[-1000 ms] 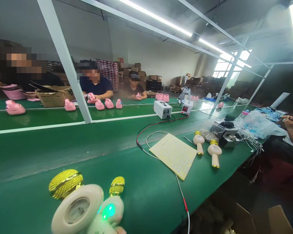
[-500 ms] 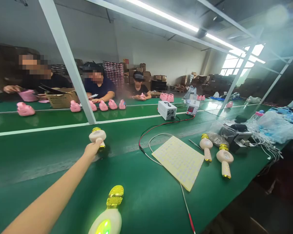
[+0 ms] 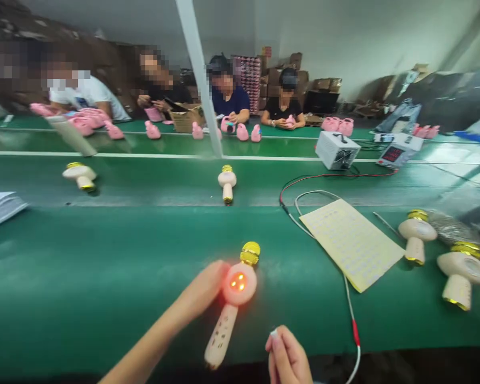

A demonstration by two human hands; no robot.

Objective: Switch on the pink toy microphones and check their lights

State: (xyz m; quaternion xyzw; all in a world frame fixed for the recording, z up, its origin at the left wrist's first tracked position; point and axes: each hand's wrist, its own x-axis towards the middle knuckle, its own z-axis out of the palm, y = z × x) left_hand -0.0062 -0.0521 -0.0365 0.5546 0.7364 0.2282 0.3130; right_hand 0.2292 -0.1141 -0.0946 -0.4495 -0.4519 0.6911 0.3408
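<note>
My left hand (image 3: 202, 288) grips the side of the head of a cream karaoke microphone (image 3: 228, 325), which has a gold grille and glows red at its centre. Its handle slants down toward the lower left, just above the green conveyor belt (image 3: 144, 250). My right hand (image 3: 288, 357) sits low at the near belt edge, to the right of the microphone, with its fingers drawn together. A small pale speck shows at the fingertips, too small to identify.
Cream microphones stand on the far belt (image 3: 226, 184) (image 3: 80, 176) and near the right (image 3: 417, 234) (image 3: 462, 272). A sticker sheet (image 3: 352, 245), white power supply (image 3: 336, 149), digital meter (image 3: 396, 152), wires and papers (image 3: 0, 208) lie about. Co-workers handle pink items beyond.
The view has swung left. My left hand has let go of a microphone, which now stands on the far belt, and it holds another. That microphone's light has gone from green to red.
</note>
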